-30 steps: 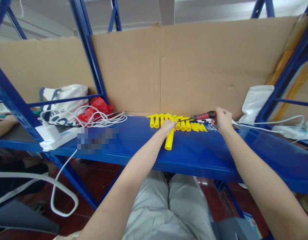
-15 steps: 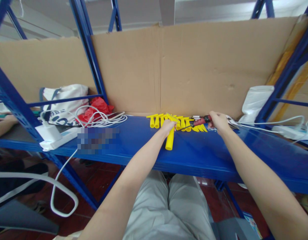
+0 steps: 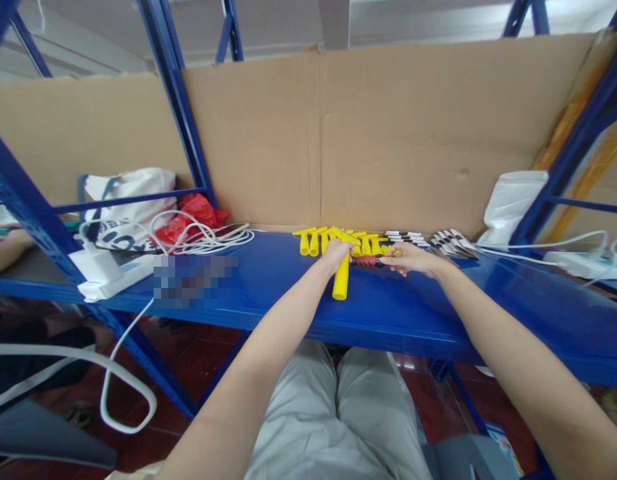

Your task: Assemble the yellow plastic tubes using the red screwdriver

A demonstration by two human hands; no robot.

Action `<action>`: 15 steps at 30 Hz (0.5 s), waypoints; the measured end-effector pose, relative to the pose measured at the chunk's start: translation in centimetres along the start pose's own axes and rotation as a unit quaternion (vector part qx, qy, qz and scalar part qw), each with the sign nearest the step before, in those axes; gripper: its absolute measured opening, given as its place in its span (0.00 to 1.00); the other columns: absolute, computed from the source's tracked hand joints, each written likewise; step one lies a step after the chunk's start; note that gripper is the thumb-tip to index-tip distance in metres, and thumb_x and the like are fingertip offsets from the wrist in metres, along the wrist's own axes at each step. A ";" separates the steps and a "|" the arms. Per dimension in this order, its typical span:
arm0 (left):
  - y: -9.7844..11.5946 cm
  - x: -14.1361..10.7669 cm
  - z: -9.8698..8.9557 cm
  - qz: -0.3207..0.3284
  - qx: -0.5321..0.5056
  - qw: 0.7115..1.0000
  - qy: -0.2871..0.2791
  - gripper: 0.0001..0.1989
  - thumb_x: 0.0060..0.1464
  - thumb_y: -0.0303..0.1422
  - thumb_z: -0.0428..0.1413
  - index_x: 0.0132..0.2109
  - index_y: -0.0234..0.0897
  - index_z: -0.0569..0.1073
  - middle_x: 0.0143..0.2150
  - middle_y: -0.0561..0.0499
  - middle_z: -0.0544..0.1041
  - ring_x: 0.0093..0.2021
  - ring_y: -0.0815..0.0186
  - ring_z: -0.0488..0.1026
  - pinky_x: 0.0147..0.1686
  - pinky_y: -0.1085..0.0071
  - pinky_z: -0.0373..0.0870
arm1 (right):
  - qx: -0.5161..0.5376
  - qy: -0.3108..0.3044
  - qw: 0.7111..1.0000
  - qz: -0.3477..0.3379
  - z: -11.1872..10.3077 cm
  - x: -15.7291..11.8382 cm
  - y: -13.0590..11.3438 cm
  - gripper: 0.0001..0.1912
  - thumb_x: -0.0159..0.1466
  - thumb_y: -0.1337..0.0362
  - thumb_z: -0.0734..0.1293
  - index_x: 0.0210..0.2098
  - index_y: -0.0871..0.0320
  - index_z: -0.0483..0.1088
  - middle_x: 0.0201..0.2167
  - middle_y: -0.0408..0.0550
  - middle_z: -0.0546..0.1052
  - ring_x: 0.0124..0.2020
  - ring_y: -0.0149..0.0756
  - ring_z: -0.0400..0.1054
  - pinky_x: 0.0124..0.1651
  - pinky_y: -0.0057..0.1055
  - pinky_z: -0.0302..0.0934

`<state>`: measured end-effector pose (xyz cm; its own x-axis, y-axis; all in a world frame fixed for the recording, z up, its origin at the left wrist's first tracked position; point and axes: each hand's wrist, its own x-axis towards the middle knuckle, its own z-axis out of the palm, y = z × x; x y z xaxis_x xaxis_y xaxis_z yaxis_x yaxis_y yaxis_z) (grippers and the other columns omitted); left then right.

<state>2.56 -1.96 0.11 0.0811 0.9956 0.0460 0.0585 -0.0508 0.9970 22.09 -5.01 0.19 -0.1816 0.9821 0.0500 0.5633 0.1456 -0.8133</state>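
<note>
A yellow T-shaped piece point(image 3: 340, 283) is held in my left hand point(image 3: 337, 255), its round stem pointing down toward the shelf's front edge. To the right, my right hand point(image 3: 407, 259) has its fingers closed on the rear end of a red and black screwdriver point(image 3: 369, 261). The tool lies roughly level, its front end against my left hand; the tip is hidden. Several more yellow T-shaped pieces point(image 3: 304, 244) stand in a row behind my hands on the blue shelf point(image 3: 278, 280).
Black-and-white striped packets point(image 3: 453, 243) lie right of the row. A white pouch point(image 3: 513, 207) leans at the right post. Coiled white cables point(image 3: 213, 241), a red bag point(image 3: 193, 217), a white cloth bag point(image 3: 133, 193) and a power strip point(image 3: 123, 280) occupy the left. Another person's hand point(image 3: 19, 240) shows far left.
My right hand and the screwdriver have moved left, up to my left hand. Striped packets at the right now show more fully. My left hand has barely moved.
</note>
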 end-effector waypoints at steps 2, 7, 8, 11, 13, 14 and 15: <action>-0.1 0.1 0.1 0.001 0.009 1.000 0.004 0.08 0.48 0.19 0.51 0.25 0.33 0.67 0.15 0.56 0.65 0.14 0.74 0.61 0.19 0.76 0.60 | 0.002 -0.018 1.000 0.004 0.4 0.2 0.3 0.25 0.48 0.47 0.77 0.28 0.58 0.64 0.18 0.40 0.71 0.16 0.23 0.61 0.19 0.22 0.57; -0.2 0.2 0.4 0.021 0.006 1.000 0.000 0.07 0.53 0.21 0.51 0.29 0.31 0.70 0.19 0.56 0.67 0.14 0.75 0.61 0.20 0.76 0.62 | -0.005 -0.016 1.000 0.004 1.0 0.8 0.7 0.20 0.52 0.51 0.76 0.30 0.58 0.66 0.19 0.40 0.72 0.17 0.23 0.61 0.19 0.21 0.57; -0.2 0.1 0.5 0.025 0.006 1.000 -0.005 0.05 0.53 0.22 0.51 0.31 0.30 0.71 0.20 0.56 0.68 0.14 0.76 0.61 0.20 0.77 0.62 | -0.009 -0.015 1.000 0.002 1.1 0.9 0.8 0.20 0.53 0.52 0.75 0.30 0.59 0.66 0.20 0.41 0.72 0.17 0.23 0.61 0.19 0.21 0.56; 0.0 -0.2 0.7 0.036 0.009 0.999 -0.023 0.11 0.52 0.21 0.53 0.44 0.28 0.73 0.26 0.54 0.73 0.15 0.76 0.64 0.19 0.77 0.64 | -0.031 -0.010 0.999 -0.004 1.3 1.1 0.7 0.16 0.55 0.55 0.74 0.30 0.59 0.68 0.19 0.41 0.72 0.17 0.23 0.62 0.18 0.20 0.55; 0.0 -0.4 0.7 0.049 0.004 0.998 -0.034 0.22 0.52 0.20 0.54 0.55 0.31 0.70 0.32 0.52 0.76 0.16 0.77 0.65 0.19 0.77 0.65 | -0.044 -0.002 0.999 -0.011 1.3 1.2 0.6 0.13 0.56 0.57 0.73 0.30 0.59 0.69 0.19 0.41 0.72 0.18 0.24 0.63 0.18 0.20 0.55; 0.1 -0.5 0.7 0.055 0.001 0.998 -0.039 0.27 0.52 0.20 0.54 0.60 0.33 0.67 0.35 0.51 0.77 0.16 0.77 0.66 0.20 0.78 0.66 | -0.048 0.005 0.999 -0.014 1.2 1.3 0.6 0.11 0.57 0.59 0.72 0.30 0.60 0.69 0.20 0.41 0.73 0.18 0.25 0.63 0.19 0.21 0.56; 0.1 -0.6 0.7 0.060 -0.002 0.997 -0.043 0.30 0.53 0.20 0.54 0.63 0.36 0.65 0.37 0.51 0.77 0.16 0.78 0.66 0.20 0.78 0.66 | -0.051 0.015 0.998 -0.015 1.0 1.4 0.6 0.09 0.59 0.61 0.71 0.30 0.60 0.70 0.20 0.42 0.73 0.19 0.25 0.64 0.20 0.21 0.57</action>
<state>3.26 -2.60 0.12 0.1727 0.9721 0.1588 0.0387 -0.1678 0.9851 21.37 -3.69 -0.85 -0.1765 0.9799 0.0924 0.6369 0.1853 -0.7483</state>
